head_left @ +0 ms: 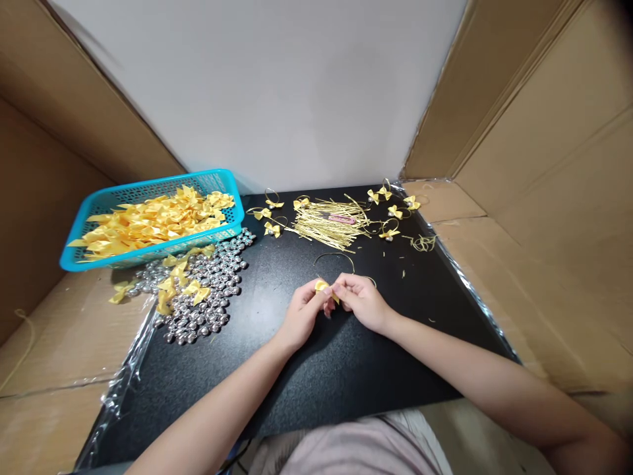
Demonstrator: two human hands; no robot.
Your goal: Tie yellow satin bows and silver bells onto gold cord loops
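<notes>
Between my two hands, above the middle of the black table, is a yellow ribbon bow (322,286). My left hand (305,308) pinches the bow from the left, thumb and fingers closed. My right hand (362,300) is closed at the bow's right side, its fingertips touching the left thumb. A thin gold cord (341,254) loops up behind the hands; its ends are hidden by the fingers. Just beyond lies a pile of cut gold cords (321,227) with a pink-handled tool (342,219) on top.
At the left a blue basket (238,198) holds many yellow bows. Silver bells (208,310) with a few bows (196,291) spread in front of it. Looped bows with bells (389,233) lie either side of the cords. Cardboard walls (544,198) flank the table.
</notes>
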